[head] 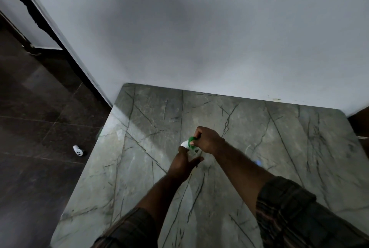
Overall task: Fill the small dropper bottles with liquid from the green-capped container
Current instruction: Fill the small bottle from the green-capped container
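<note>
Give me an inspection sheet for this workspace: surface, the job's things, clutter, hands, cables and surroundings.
Surface: grey-green veined marble tabletop, its far edge against the wall.
Job's things: white container with green cap, tilted, held above the tabletop; nothing else of the job can be told apart in the blur.
Clutter: small blue spot on the tabletop, unidentifiable.
Hands: right hand pinches the green cap; left hand is just below the container, grip unclear.
Cables: nothing seen.
Surroundings: plain white wall; dark tiled floor with a small white controller-like object lying on it.
</note>
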Demonstrator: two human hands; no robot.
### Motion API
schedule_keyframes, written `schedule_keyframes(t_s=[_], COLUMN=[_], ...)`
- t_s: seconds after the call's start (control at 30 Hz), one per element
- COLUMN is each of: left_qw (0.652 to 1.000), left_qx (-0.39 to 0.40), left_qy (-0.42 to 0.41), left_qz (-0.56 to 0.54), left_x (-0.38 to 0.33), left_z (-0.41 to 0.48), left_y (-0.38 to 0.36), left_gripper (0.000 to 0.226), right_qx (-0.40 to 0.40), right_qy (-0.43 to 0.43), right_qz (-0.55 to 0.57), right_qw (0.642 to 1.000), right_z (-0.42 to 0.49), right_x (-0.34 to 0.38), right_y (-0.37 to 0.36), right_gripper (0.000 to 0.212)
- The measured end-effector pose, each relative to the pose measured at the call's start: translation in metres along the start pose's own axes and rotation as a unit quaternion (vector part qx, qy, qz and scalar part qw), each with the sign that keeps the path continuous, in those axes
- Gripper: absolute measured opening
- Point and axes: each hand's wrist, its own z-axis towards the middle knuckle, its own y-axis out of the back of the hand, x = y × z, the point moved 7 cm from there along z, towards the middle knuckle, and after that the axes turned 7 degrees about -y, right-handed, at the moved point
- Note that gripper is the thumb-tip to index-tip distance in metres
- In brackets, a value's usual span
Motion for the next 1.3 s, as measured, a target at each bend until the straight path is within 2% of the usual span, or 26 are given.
schedule_keyframes(t_s=[0.63, 0.93, 1.3], left_qw=[0.999, 0.999, 0.999], left_qx=[-0.018, -0.023, -0.015], left_qy=[0.024, 0.02, 0.017], left_qz=[-0.016, -0.009, -0.022], left_x=[0.006, 0.009, 0.009], left_z=[0.01, 0.013, 0.011], left_y=[0.003, 0.001, -0.002], left_gripper=[0.071, 0.07, 0.068], right_qx=[-0.004, 0.0, 0.014], right_qy=[0.016, 0.01, 0.007], right_qz=[-0.031, -0.04, -0.039], right_qw=[0.999, 0.999, 0.999], right_z=[0.008, 0.008, 0.009], right_x=[0.007, 0.007, 0.009], right_y=[0.009, 0.008, 0.006], right_gripper=[0.018, 0.028, 0.028])
